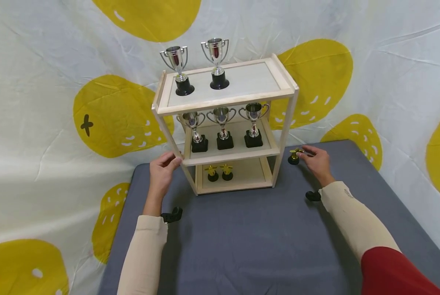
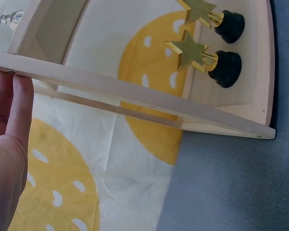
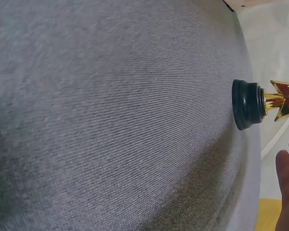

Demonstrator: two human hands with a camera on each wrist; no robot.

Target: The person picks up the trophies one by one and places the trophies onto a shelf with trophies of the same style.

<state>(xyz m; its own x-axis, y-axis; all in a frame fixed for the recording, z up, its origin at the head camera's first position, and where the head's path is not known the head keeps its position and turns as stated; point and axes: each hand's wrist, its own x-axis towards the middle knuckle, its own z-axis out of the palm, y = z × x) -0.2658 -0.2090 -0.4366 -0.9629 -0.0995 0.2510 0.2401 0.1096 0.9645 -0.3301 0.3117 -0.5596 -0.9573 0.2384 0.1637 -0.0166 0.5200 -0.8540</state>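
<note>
My left hand (image 1: pixel 162 169) grips the front left post of a three-tier wooden shelf (image 1: pixel 238 159). In the left wrist view, the fingers (image 2: pixel 20 108) of that hand meet the post's edge. On the right, a gold star trophy (image 1: pixel 293 157) with a black round base stands upright on the grey cloth. My right hand (image 1: pixel 317 163) reaches beside it with thumb and fingers spread around the star's side. The right wrist view shows the fingers (image 3: pixel 288 178) apart from the trophy (image 3: pixel 250 104), part of whose star is cut off.
Two silver cups, one being this cup (image 1: pixel 217 61), stand on the top tier. Three more, such as this cup (image 1: pixel 254 123), stand on the middle tier. Two gold star trophies, including this trophy (image 1: pixel 227 172), stand at the bottom tier's left. A patterned curtain (image 1: pixel 39 123) hangs behind.
</note>
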